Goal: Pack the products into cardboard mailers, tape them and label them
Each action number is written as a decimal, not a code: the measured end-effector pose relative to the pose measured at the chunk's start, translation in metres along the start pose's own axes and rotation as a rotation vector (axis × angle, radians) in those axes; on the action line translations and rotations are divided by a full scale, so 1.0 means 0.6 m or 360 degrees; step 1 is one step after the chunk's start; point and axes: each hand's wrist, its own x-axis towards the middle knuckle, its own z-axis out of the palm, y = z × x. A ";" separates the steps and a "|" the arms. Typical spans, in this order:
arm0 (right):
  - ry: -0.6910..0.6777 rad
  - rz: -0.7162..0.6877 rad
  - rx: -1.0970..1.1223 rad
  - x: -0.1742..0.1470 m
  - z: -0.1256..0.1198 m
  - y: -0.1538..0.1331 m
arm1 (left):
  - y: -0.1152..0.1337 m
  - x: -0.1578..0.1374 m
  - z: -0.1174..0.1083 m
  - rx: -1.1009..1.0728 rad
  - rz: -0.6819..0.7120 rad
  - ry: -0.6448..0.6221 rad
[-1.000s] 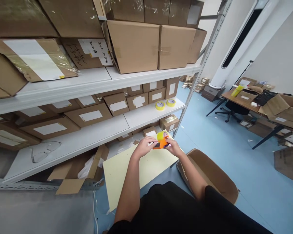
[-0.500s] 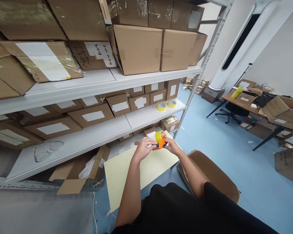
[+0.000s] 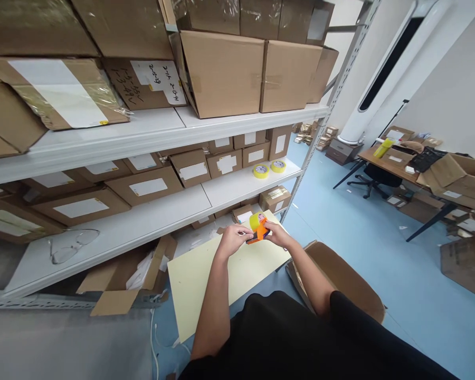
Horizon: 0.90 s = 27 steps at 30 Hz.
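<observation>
While held above far right of smooth, pale-yellow rectangular tabletop (image 3: 247,269), noted orange, angular plastic tape dispenser (image 3: 260,232) with glossy yellow cylindrical tape roll (image 3: 255,220), slanting lengthwise from left hand (image 3: 231,240) up to right hand (image 3: 279,235). Grasped by right fingers (image 3: 271,228); met at near end by left fingertips (image 3: 248,236), cannot tell whether pinching.

- A black top (image 3: 285,338) is worn, and it is made of plain, dark cloth.
- Its right sleeve (image 3: 338,306) is short, so the right arm (image 3: 311,277) is left bare below it.
- The left sleeve (image 3: 200,368) is black too, but only a bit of it can be seen.
- The left hand (image 3: 231,240) and right hand (image 3: 277,235) are bare.
- Stitches cannot be made out well.
</observation>
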 end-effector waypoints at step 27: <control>-0.0014 0.0299 -0.0122 0.058 0.041 -0.039 | -0.030 -0.016 -0.006 0.0338 0.0003 0.1006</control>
